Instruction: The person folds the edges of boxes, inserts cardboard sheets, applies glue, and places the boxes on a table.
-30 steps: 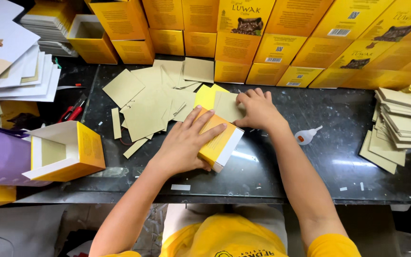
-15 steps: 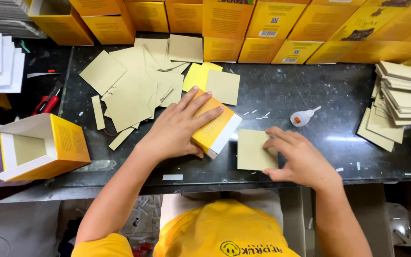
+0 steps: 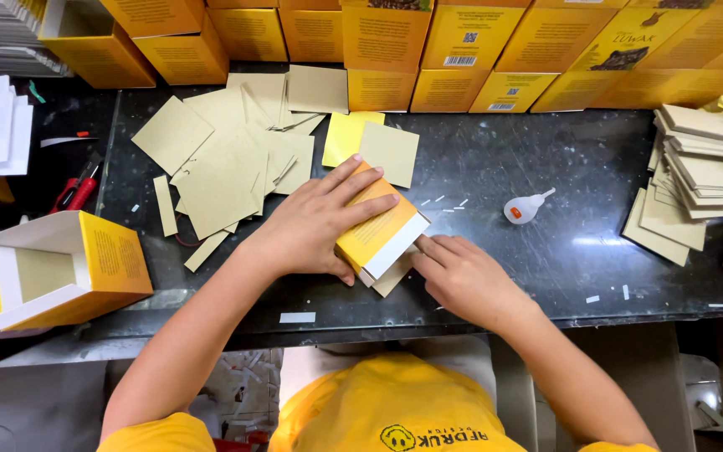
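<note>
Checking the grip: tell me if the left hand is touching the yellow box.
Touching. The head view shows the left hand lying flat on the yellow box, fingers spread across its top face with no gap showing.

Left hand [image 3: 315, 222]: palm down, fingers spread flat and pointing right, forearm angling in from lower left.
Right hand [image 3: 462, 276]: palm down, fingers extended toward the left, forearm reaching in from lower right.
</note>
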